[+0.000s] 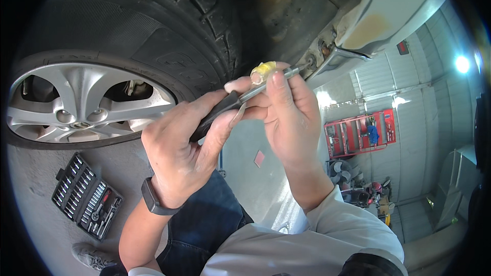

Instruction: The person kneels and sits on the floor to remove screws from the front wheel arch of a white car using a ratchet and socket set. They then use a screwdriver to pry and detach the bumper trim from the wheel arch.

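My left hand [179, 143] wraps round the black handle of a screwdriver [250, 92], a dark watch [153, 198] on its wrist. Closer to the tip, my right hand [291, 117] pinches the metal shaft between thumb and fingers. A yellow wrap [266, 67] surrounds a fingertip beside the shaft. The tool slants up and right, its tip at a dark round fastener [311, 61] on the edge of the wheel arch. Whether the tip touches it I cannot tell. Next to it, the painted body panel [394, 10] has a bent lower edge.
A tyre [169, 25] on a silver alloy wheel [84, 92] fills the upper left. On the floor lies an open socket set case [87, 194], near a grey shoe [92, 255]. A red tool rack [360, 132] stands against the far wall, with a fan [341, 171] beside it.
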`<action>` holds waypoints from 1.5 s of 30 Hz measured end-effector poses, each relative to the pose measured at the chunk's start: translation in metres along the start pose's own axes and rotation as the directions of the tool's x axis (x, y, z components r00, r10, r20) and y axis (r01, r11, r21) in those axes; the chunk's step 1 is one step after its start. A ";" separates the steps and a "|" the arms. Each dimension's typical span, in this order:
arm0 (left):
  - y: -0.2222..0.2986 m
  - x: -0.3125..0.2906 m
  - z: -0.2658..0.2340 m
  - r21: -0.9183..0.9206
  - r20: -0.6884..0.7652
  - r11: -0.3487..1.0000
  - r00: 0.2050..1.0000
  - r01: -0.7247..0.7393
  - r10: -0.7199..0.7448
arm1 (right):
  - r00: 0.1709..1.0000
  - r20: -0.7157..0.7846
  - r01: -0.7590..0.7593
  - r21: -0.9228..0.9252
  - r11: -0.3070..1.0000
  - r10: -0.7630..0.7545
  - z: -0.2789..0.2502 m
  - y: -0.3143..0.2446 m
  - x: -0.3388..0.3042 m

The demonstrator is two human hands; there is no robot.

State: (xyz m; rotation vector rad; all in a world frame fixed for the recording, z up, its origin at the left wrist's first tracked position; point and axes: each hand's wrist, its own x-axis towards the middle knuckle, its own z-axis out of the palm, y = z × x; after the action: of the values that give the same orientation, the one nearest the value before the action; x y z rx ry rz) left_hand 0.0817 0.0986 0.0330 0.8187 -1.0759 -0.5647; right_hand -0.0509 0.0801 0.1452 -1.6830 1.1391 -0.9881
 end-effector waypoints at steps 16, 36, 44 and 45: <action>0.007 0.032 -0.012 0.016 0.142 0.997 0.987 -0.081 0.078 | 0.999 -0.030 -0.013 0.086 0.996 0.016 0.004 -0.003 0.005; 0.016 0.062 -0.022 0.492 0.518 0.546 0.732 -0.678 0.442 | 0.328 0.590 0.779 -0.611 -0.143 -0.738 -0.178 -0.148 0.130; 0.024 0.054 -0.011 0.312 0.463 0.867 0.859 -0.389 0.219 | 0.356 0.534 0.717 -0.682 -0.142 -0.767 -0.180 -0.148 0.129; 0.025 0.054 -0.011 0.290 0.470 0.889 0.862 -0.354 0.190 | 0.371 0.530 0.710 -0.692 -0.135 -0.762 -0.179 -0.148 0.128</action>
State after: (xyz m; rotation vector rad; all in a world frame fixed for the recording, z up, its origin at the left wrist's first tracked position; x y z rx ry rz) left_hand 0.1135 0.0761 0.0796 0.8594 -1.7193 -0.3008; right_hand -0.1399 -0.0478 0.3601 -3.5252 0.5185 -1.1201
